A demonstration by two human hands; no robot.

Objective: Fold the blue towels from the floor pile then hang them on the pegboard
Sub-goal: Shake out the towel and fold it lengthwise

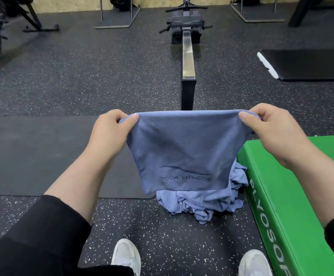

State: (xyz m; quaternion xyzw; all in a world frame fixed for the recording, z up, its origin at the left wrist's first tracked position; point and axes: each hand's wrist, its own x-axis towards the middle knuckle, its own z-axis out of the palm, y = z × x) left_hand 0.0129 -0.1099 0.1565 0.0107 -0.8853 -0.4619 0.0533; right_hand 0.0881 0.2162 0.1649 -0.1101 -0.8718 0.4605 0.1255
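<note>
From the head view, I hold a blue towel [184,150] up in front of me, stretched between my two hands. My left hand [110,134] pinches the towel's top left corner, thumb on the near face and fingers curled over the far side, so that grip is closed on the cloth. My right hand [275,132] does the same at the top right corner, thumb pressed on the near face, fingers wrapped behind. The top edge runs nearly straight from one grip to the other, and the towel hangs below them, apparently doubled over, with the print "YOGA FITNESS" near its lower edge.

Directly beneath the hanging towel, below and between my grips, the pile of blue towels [202,204] lies crumpled on the speckled floor [182,246]. Just right of the pile, under my right forearm, sits a green plyo box [281,206]; the pile touches its side. Below my left grip a dark mat [42,156] lies flat on the floor. Beyond the towel's top edge, a rowing machine [188,56] stretches away from me. My white shoes [126,257] show at the bottom.
</note>
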